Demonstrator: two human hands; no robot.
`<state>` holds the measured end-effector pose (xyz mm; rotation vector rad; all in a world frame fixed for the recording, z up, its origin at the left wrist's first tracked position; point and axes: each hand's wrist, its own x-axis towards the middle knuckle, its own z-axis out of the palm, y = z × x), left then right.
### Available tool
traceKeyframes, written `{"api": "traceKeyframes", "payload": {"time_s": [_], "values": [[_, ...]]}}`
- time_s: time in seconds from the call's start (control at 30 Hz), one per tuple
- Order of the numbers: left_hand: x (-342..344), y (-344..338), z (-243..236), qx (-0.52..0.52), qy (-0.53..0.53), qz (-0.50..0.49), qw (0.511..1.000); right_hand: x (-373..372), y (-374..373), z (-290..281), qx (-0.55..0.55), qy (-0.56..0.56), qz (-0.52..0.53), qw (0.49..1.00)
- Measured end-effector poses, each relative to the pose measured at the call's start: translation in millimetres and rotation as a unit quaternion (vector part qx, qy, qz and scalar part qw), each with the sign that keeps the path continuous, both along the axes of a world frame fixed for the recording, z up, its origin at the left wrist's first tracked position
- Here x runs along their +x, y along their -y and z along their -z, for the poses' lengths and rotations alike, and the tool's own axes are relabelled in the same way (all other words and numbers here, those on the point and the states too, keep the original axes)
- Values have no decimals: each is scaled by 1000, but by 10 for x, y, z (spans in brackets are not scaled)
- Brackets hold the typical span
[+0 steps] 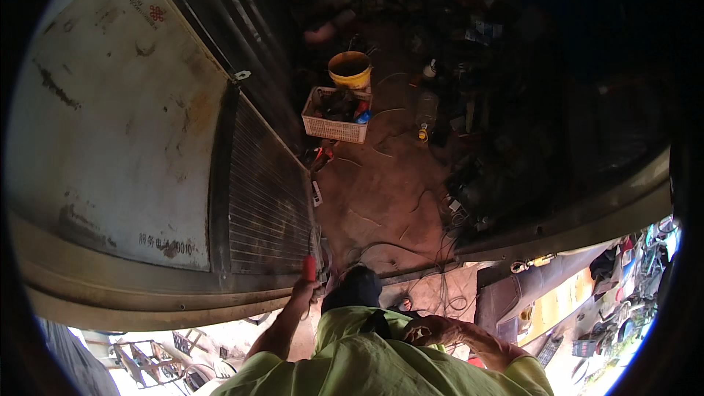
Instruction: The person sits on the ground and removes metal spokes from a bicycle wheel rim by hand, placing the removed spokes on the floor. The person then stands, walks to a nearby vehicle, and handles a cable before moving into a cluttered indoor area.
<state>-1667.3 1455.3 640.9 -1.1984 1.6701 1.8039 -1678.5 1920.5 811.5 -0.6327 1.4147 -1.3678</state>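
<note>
My left hand (305,292) is closed round a red-handled tool (310,268), which looks like a screwdriver with a thin dark shaft pointing up. The tool is beside the lower right corner of a ribbed grille panel (271,191); whether its tip touches the panel I cannot tell. My right hand (422,331) is bent in against the front of my light green shirt (359,363), near a dark item at my waist. Its fingers are largely hidden.
A worn pale metal door (125,139) stands at left. Farther in are a filled plastic crate (336,129), a yellow bucket (350,66) and a clear bottle (426,110). Loose cables (444,290) cross the threshold; clutter fills the dark right side. A brown seat-like piece (499,301) is at lower right.
</note>
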Motion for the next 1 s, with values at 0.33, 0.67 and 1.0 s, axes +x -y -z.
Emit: {"api": "traceKeyframes", "payload": {"time_s": [0.33,0.67,1.0], "values": [[-3204,238,-296,56,-6,-58,997,-1812,202,178,129,7,8,992],[-6987,982,958,203,-48,-47,977,-4100,977,586,104,278,48,954],[-9336,1702,2663,307,-40,-105,945,-5290,1314,334,163,324,78,929]]}}
